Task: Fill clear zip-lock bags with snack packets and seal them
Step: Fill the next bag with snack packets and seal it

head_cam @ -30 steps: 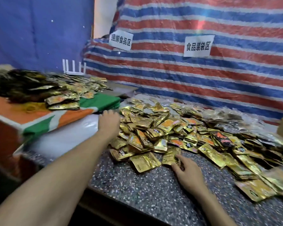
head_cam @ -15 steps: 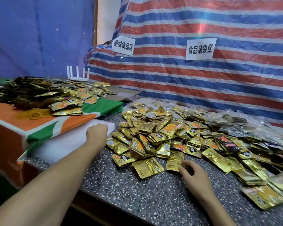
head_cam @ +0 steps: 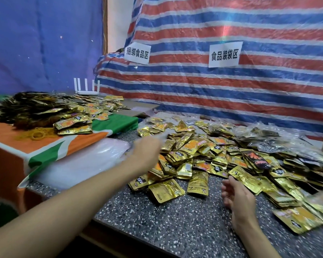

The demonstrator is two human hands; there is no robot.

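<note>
捆绑食品区 is being shown on the left paper sign (head_cam: 137, 53), and 食品装袋区 on the right paper sign (head_cam: 225, 54), both being carried by the striped sheet (head_cam: 231, 94). The print on the gold packets (head_cam: 192, 146) is too small to be read.

Your gold foil snack packets (head_cam: 194, 148) lie heaped across the middle and right of the speckled counter (head_cam: 175, 224); the flat stack of clear zip-lock bags (head_cam: 78, 162) lies at its left edge.

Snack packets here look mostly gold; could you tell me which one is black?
The black packet with red-orange print, lying among gold ones beyond the right hand.
</note>
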